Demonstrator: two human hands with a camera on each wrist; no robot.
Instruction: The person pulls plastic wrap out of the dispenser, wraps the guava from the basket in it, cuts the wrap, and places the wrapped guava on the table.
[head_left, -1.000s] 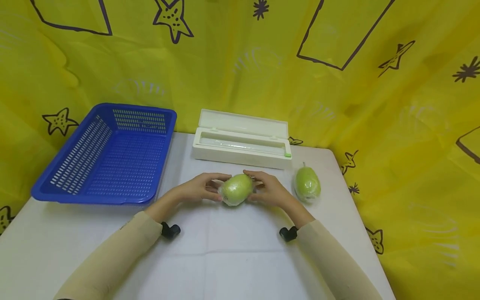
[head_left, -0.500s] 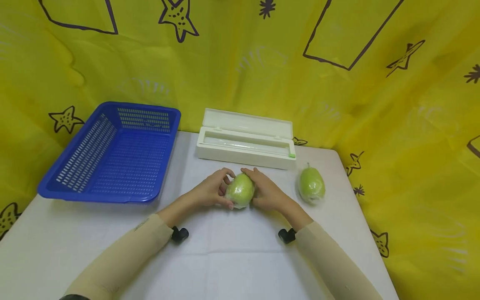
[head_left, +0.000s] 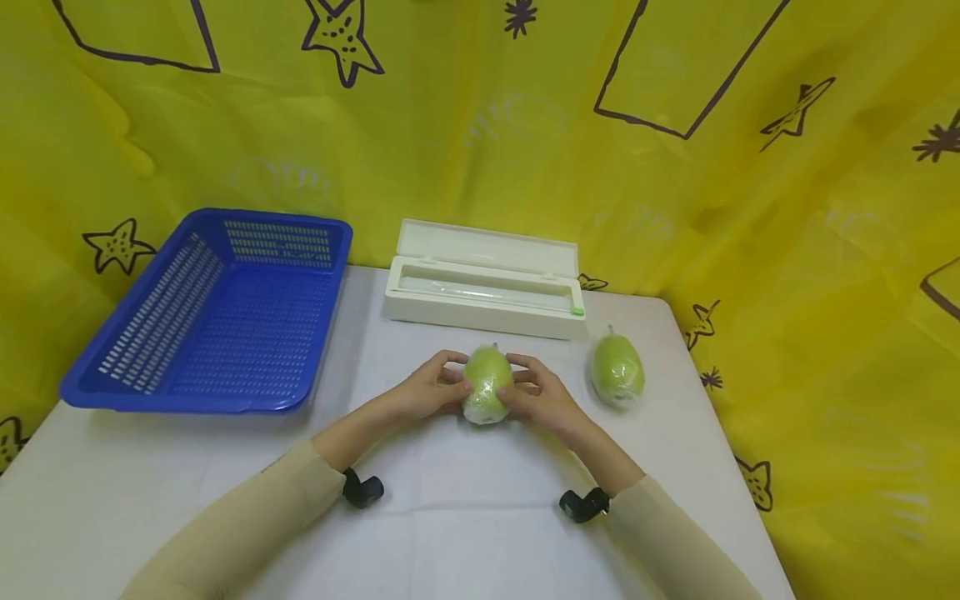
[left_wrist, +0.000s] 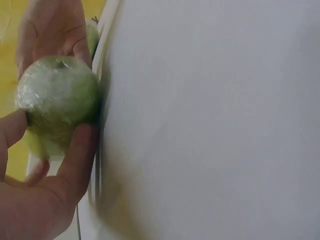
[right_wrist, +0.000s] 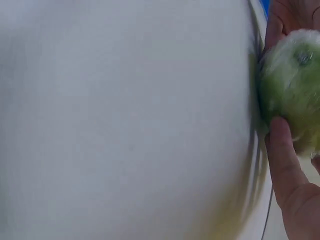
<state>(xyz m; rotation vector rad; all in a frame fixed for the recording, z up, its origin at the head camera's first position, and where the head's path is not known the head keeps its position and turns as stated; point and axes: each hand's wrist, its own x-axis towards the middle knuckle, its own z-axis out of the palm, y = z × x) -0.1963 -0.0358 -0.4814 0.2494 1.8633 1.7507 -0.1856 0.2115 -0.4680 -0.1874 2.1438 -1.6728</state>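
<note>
A green oval fruit [head_left: 487, 379] with a short stem, wrapped in clear cling film, is held between both hands over the white table. My left hand [head_left: 431, 387] grips its left side, fingers curved round it with the thumb at the front. From the right, my right hand [head_left: 543, 398] holds it the same way, thumb in front. In the left wrist view the wrapped fruit [left_wrist: 57, 97] shows its blossom end, with glossy creased film over it. The right wrist view catches only part of the fruit [right_wrist: 295, 90], cut off by the frame edge.
A second film-wrapped green fruit [head_left: 617, 368] lies to the right. Behind the hands stands a white cling film dispenser [head_left: 483, 315], lid up, with a film roll inside and a green slider. A blue slotted basket [head_left: 187, 398] is at left. A yellow curtain [head_left: 465, 125] borders the table.
The fruit has been turned from lying slantwise to stem pointing away. Both hands have shifted their grip, and their thumbs now lie at its front.
</note>
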